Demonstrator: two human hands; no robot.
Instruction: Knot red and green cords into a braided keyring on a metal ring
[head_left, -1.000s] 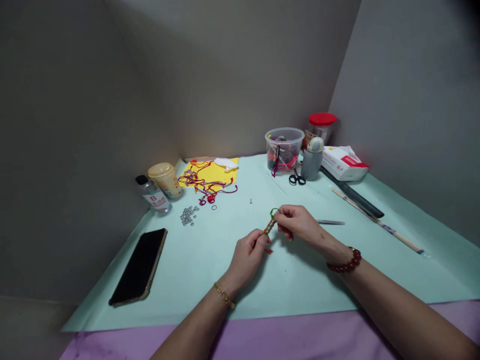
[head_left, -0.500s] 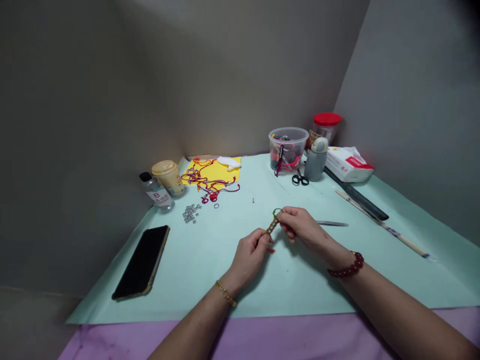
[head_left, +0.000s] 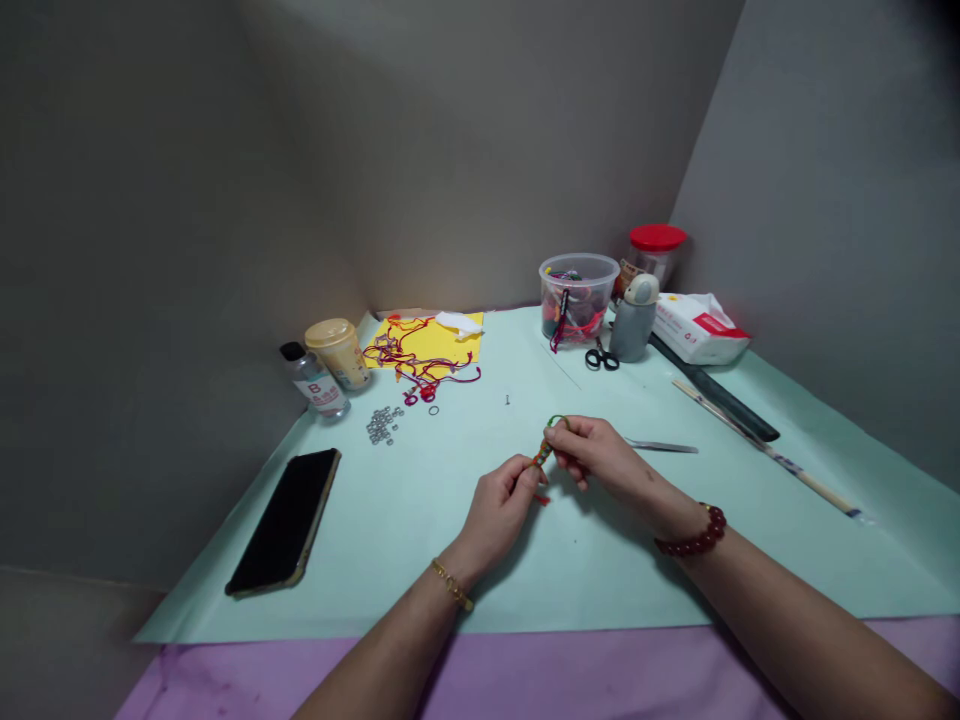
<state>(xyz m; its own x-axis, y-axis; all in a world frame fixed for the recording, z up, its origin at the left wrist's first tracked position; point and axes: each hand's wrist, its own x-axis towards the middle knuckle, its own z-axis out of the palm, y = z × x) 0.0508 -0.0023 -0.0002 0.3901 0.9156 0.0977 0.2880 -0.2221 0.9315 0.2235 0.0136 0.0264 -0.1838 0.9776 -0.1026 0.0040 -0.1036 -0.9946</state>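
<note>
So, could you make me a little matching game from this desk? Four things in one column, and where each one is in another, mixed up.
1. Red bead bracelet
2. Gold bracelet
3. Scissors
4. Phone

A. In front of the plastic tub
B. Right wrist
C. Left side of the green paper
D. Left wrist

Pairs: 1-B, 2-D, 3-A, 4-C

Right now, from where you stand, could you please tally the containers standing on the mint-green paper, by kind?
Clear plastic tub: 1
Red-lidded jar: 1
Cream-lidded cup: 1
Black-capped bottle labelled B: 1
Grey mouse-topped bottle, seemingly a container: 1
Total: 5
</note>
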